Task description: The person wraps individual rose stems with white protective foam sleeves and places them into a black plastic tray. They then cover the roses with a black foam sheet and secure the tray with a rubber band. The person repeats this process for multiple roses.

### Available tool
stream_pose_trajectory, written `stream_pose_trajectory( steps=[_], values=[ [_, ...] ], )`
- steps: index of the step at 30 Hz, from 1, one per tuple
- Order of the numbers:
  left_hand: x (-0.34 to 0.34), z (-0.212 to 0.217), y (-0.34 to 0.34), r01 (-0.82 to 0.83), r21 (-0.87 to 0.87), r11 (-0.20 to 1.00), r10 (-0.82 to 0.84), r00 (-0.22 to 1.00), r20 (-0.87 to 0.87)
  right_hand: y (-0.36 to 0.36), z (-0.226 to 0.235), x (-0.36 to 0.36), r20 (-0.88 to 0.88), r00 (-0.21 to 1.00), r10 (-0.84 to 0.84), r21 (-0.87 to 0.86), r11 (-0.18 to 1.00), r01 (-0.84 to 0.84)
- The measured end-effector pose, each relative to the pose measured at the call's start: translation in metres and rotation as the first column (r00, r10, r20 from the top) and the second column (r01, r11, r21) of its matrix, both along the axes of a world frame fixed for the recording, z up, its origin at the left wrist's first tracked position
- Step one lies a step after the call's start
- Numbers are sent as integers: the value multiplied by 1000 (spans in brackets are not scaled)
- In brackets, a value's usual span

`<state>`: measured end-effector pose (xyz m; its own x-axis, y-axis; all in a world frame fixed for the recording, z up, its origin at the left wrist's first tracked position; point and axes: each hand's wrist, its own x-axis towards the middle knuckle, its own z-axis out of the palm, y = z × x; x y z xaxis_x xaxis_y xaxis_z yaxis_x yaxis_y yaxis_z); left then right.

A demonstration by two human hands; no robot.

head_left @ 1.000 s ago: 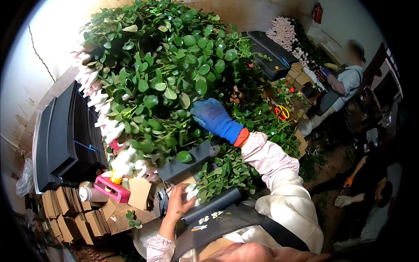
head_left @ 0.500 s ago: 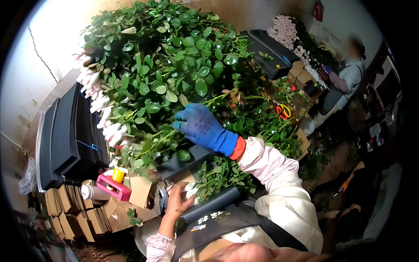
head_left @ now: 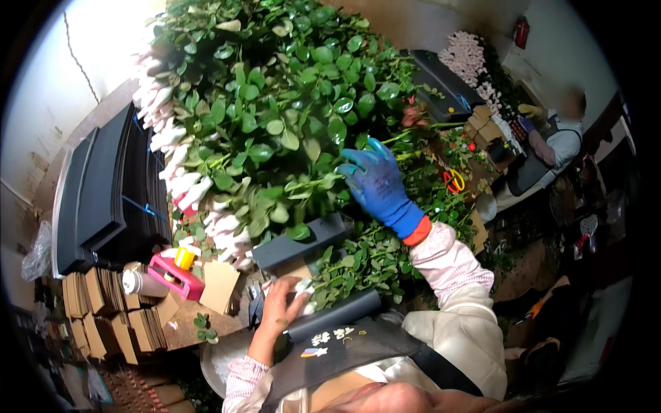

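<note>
A bare hand, my left hand, curls around a white-wrapped flower head at the edge of a small leafy bunch. That bunch lies between a rolled dark sheet and a dark ribbed strip. Over the right side of a big heap of leafy flower stems is my right hand, in a blue glove with an orange cuff. Its fingers are apart beside the stems; whether one touches the palm is hidden. White-wrapped heads line the heap's left side.
Stacked dark sheets stand at left, above folded cardboard pieces, a lidded cup and a pink holder. Red-and-yellow scissors lie at right. A co-worker is at the far right, near more wrapped flowers.
My right hand has moved right and slightly up, away from the lower stems. Wrapped heads blurred before now rest at the heap's lower left. My left hand stays by the small bunch.
</note>
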<state>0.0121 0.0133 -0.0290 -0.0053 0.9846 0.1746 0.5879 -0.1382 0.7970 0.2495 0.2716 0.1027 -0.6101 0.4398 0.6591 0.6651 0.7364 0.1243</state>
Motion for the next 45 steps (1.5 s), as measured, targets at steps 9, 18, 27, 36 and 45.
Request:
stream_pose_trajectory(
  steps=[9,18,27,36,45],
  values=[
    [7,-32,-2,-175,-119,977,199,951,235,-37,-23,82,-134,988,-82,-159,986,60],
    [-4,-57,0,-213,-183,960,266,897,353,-64,-73,138,309,950,35,-456,882,116],
    [-1,-48,4,-170,-153,974,213,916,340,-81,-90,119,565,814,-136,-418,804,424],
    [2,-34,10,-142,-80,987,151,983,108,-58,-51,109,305,931,-200,-411,854,318],
    [1,-17,5,-160,-59,985,154,984,-88,-18,-99,123,162,986,23,-556,828,72]
  ],
)
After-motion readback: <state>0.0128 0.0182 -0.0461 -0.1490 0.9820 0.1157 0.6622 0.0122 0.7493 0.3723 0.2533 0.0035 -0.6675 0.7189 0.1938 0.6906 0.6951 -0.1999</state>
